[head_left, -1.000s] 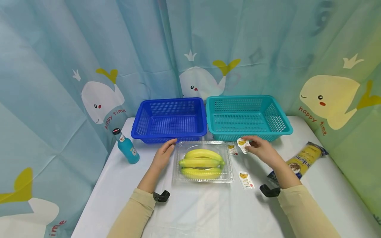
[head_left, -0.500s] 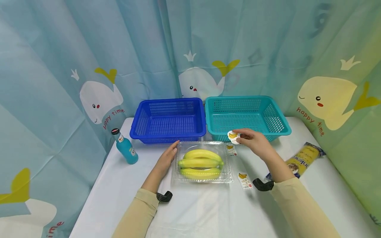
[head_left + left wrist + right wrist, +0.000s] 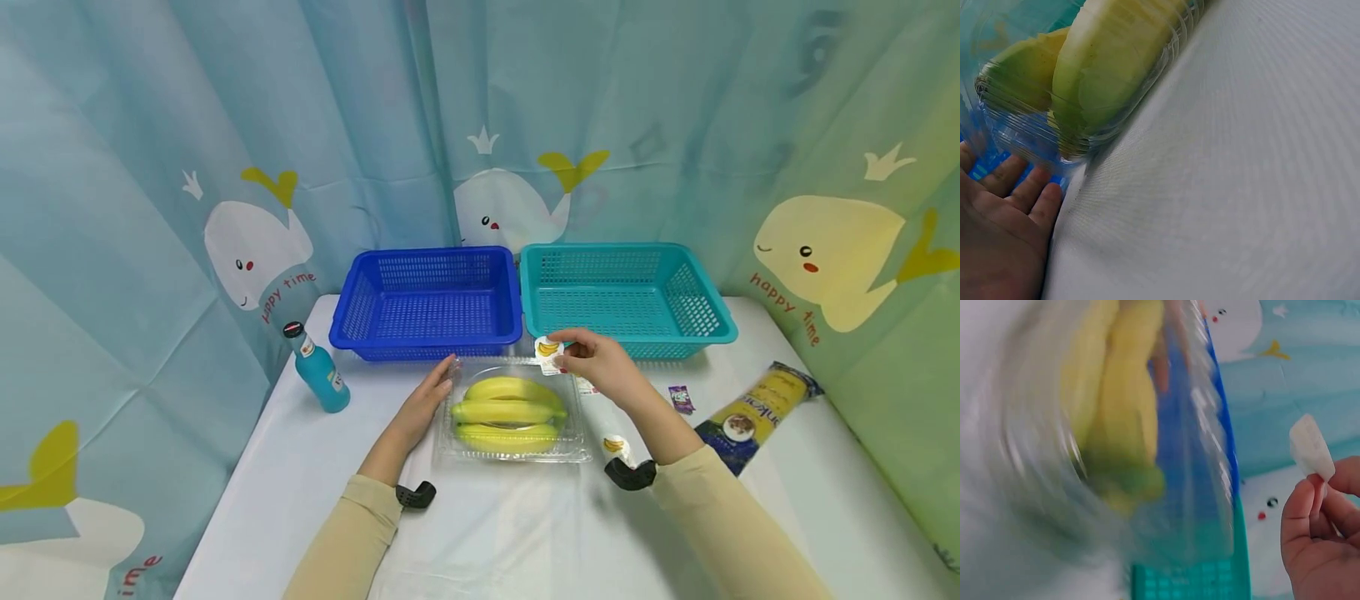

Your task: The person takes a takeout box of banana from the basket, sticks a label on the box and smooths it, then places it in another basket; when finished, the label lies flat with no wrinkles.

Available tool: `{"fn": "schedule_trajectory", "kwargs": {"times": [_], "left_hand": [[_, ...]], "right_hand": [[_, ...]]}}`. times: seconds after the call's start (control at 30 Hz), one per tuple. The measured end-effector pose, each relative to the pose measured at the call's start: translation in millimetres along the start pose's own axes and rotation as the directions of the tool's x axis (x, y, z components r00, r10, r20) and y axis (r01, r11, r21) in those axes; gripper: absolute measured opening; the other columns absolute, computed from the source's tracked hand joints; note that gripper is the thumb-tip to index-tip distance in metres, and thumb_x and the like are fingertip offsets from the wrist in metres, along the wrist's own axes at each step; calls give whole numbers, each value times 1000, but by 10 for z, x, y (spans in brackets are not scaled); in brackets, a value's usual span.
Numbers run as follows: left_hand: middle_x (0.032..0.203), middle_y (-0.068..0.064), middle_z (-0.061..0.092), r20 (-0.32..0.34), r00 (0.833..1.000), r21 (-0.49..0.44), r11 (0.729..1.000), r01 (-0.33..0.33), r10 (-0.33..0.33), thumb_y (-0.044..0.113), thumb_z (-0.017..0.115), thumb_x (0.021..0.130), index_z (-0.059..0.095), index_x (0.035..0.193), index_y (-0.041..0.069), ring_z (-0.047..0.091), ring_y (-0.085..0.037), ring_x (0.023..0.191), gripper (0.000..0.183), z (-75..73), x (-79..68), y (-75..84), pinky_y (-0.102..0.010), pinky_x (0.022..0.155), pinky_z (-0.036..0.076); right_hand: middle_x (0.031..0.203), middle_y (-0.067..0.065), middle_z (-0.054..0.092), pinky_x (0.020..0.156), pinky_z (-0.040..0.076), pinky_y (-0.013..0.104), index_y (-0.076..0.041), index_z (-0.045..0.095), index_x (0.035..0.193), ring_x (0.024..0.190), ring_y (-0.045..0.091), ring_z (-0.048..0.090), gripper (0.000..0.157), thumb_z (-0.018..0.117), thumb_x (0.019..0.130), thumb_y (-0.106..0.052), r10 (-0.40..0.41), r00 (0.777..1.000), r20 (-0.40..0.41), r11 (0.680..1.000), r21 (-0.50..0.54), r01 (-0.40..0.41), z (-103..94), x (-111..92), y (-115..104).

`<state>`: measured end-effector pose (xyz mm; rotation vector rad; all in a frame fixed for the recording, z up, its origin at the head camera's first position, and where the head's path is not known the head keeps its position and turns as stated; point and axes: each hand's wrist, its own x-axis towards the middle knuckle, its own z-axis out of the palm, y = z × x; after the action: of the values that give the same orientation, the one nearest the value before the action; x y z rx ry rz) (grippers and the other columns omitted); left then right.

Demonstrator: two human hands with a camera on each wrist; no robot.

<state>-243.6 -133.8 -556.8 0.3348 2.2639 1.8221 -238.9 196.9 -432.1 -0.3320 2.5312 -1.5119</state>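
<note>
Several bananas (image 3: 510, 411) lie inside a clear plastic clamshell box (image 3: 577, 446) in the middle of the table. My left hand (image 3: 422, 408) rests along the box's left side, its fingers extended against the wall; the left wrist view shows the palm with fingertips right at the ribbed plastic. Between thumb and fingers, my right hand (image 3: 600, 362) pinches a white banana sticker (image 3: 549, 356) over the box's far right corner. The sticker's pale back (image 3: 1311, 447) faces the right wrist camera. A second banana sticker (image 3: 617, 448) lies right of the box, partly covered by the wrist camera.
Behind the box stand a blue basket (image 3: 425, 342) and a teal basket (image 3: 630, 339). A blue bottle (image 3: 322, 372) stands at the left. On the right lie a small purple packet (image 3: 681, 399) and a yellow-and-blue bag (image 3: 761, 417). Another sticker (image 3: 587, 386) shows beneath the right hand.
My right hand has carried the pinched sticker leftward, from the table beside the box to above its far right corner. My left hand has moved slightly closer against the box's left side.
</note>
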Motion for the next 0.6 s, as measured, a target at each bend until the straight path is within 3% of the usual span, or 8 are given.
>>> {"fn": "schedule_trajectory", "kwargs": {"times": [0.3,0.6], "left_hand": [[162,2,30,-4,1000,-40,999,11,-12,42,43,104,31,151,46,20,-26,153,49,9,7,1,-57,123,11],[161,-6,34,19,999,-80,996,-26,27,35,48,103,27,155,37,22,-31,152,56,16,8,-9,-57,123,15]], "right_hand": [[89,8,64,89,53,49,-9,62,124,95,39,62,33,69,93,-14,91,996,-24,992,87,-89,367,27,-49],[88,7,65,72,53,34,-8,63,119,82,21,64,29,69,91,-11,117,993,-16,993,27,-116,621,3,-74]]}}
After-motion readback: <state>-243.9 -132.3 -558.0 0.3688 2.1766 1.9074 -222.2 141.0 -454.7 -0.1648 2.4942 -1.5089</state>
